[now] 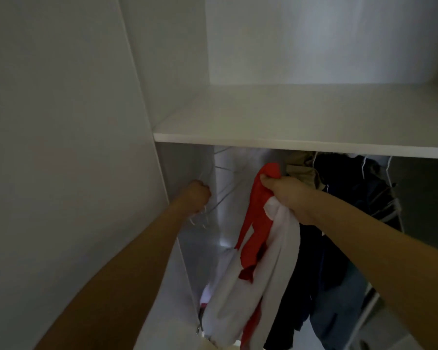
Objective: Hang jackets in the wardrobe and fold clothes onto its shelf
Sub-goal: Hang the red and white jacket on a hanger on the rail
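Jacket (253, 248) in right hand (286, 195)

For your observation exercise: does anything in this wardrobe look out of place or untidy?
Little stands out. The red and white jacket hangs bunched from the right hand, not on a hanger. The left hand grips wire hangers. The shelf looks level.

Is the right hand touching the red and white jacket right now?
Touching. The head view shows the right hand with fingers curled round the red and white jacket near its top.
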`<state>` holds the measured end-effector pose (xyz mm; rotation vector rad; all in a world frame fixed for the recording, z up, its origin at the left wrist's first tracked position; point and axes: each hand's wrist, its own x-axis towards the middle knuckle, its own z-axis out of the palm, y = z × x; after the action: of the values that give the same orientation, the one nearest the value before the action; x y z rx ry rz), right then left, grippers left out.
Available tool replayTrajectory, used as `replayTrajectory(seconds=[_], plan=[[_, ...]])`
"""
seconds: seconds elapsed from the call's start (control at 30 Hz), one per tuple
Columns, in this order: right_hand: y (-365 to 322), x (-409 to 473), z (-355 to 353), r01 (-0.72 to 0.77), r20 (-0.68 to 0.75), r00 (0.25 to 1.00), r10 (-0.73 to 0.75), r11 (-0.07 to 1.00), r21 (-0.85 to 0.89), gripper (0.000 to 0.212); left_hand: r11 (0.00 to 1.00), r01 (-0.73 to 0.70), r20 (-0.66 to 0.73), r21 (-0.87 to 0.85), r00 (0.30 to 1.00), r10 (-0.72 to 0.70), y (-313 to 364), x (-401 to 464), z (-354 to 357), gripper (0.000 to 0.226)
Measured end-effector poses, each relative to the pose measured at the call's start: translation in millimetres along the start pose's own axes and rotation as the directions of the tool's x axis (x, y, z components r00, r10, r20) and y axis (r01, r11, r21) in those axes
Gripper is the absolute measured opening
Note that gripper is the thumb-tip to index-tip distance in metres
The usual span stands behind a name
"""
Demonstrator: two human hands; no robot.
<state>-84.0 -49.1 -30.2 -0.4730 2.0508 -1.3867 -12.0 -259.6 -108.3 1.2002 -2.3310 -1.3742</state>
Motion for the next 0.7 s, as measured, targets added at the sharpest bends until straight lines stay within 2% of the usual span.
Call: replayTrajectory(seconds=[0.03, 0.07, 0.1, 0.13, 0.17, 0.2, 0.23, 0.27, 0.3, 0.37, 0.4, 0.47, 0.53, 0.57, 0.63, 0.7], plan=[[2, -3, -3, 0.002, 0.016, 1.0, -0.002, 1.0, -0.008, 0.046, 0.981, -0.063, 0.047, 0.184, 0.997, 0.056, -5, -6, -3, 0.036], [5, -6, -5, -0.002, 0.033, 0.999, 0.003, 1.0, -0.022, 0.046, 0.846, -0.162, 0.103, 0.508, 0.986, 0.128, -12, -11, -2, 0.037], [7, -9, -7, -0.006, 0.041, 0.999, 0.007, 0.999, -0.033, 0.046, 0.776, -0.205, 0.122, 0.597, 0.979, 0.164, -14, -18, 0, 0.036], [9, -11, -10, -0.005, 0.039, 0.999, 0.007, 0.999, -0.035, 0.046, 0.849, -0.171, 0.099, 0.5, 0.985, 0.14, -15, -25, 5, 0.034], [10, -13, -13, 0.0, 0.04, 0.999, 0.002, 1.0, -0.031, 0.043, 0.946, -0.103, 0.054, 0.307, 0.994, 0.091, -11, -34, 5, 0.031], [11, -15, -17, 0.008, 0.052, 0.999, -0.006, 0.999, -0.034, 0.038, 0.974, -0.1, -0.023, 0.204, 0.994, 0.107, -10, -47, 6, 0.027], [11, -18, -23, 0.011, 0.084, 0.996, -0.007, 0.999, -0.051, 0.03, 0.971, -0.125, -0.071, 0.202, 0.987, 0.142, -9, -61, 7, 0.025], [12, -21, -29, 0.012, 0.141, 0.99, 0.003, 0.995, -0.103, 0.021, 0.967, -0.136, -0.061, 0.216, 0.987, 0.152, -7, -81, 5, 0.026], [12, -26, -36, 0.024, 0.202, 0.979, 0.016, 0.98, -0.196, 0.024, 0.961, -0.156, -0.043, 0.228, 0.984, 0.17, -9, -100, 1, 0.026], [13, -35, -45, 0.089, 0.263, 0.964, 0.026, 0.905, -0.417, 0.052, 0.952, -0.196, -0.05, 0.234, 0.976, 0.214, -15, -143, -7, 0.026], [17, -38, -47, 0.147, 0.261, 0.965, -0.007, 0.841, -0.521, 0.055, 0.956, -0.203, -0.044, 0.211, 0.975, 0.217, -17, -171, -11, 0.028], [28, -39, -50, 0.278, 0.238, 0.959, -0.152, 0.653, -0.704, 0.038, 0.964, -0.2, -0.034, 0.174, 0.977, 0.209, -18, -226, -15, 0.031], [42, -39, -52, 0.34, 0.221, 0.929, -0.295, 0.454, -0.823, 0.02, 0.972, -0.198, -0.02, 0.13, 0.979, 0.202, -18, -278, -17, 0.032], [49, -41, -53, 0.343, 0.202, 0.915, -0.349, 0.412, -0.844, 0.015, 0.973, -0.202, -0.019, 0.115, 0.979, 0.205, -17, -300, -18, 0.032], [61, -43, -57, 0.306, 0.145, 0.902, -0.406, 0.368, -0.878, 0.019, 0.967, -0.212, -0.041, 0.14, 0.975, 0.219, -12, -340, -22, 0.032], [66, -48, -60, 0.245, 0.067, 0.918, -0.392, 0.425, -0.871, 0.02, 0.96, -0.235, -0.072, 0.151, 0.966, 0.248, -12, -374, -28, 0.033]])
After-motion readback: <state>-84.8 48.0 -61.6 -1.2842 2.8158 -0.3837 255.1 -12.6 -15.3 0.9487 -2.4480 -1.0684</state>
